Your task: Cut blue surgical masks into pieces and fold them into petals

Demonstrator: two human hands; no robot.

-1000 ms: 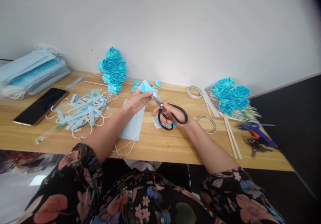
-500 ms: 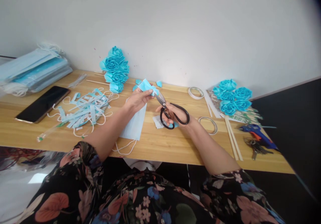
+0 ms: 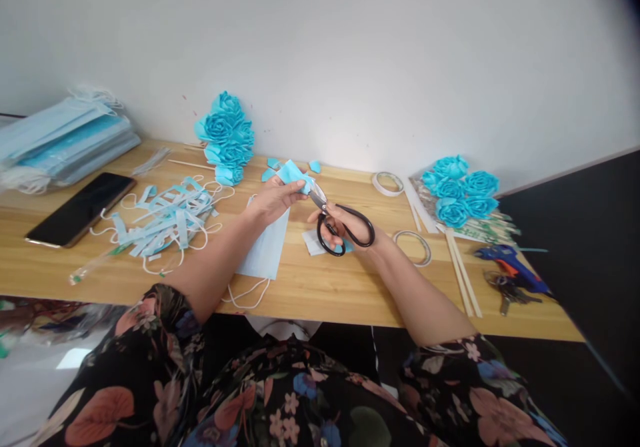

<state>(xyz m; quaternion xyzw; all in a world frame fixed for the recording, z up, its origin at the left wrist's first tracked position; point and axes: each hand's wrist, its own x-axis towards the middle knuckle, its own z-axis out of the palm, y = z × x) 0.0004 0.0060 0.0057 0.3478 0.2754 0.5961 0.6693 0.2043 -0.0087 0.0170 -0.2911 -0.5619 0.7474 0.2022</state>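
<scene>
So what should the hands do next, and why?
Probably close the scissors gently for one small snip, since the left hand pinches the blue piece and the right hand holds the scissors with the blades right at its edge.

L hand (image 3: 275,198) pinches blue pc (image 3: 291,172); R hand (image 3: 355,223) w/ scissors (image 3: 319,199) adj.

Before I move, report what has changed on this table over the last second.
Little: the scissors in the right hand seem to have edged slightly rightward against the blue piece that the left hand pinches. Neither grip took up or released anything. The cut strips, phone, blue flowers and glue gun stayed put; their slight drift in the picture looks like camera movement.
</scene>
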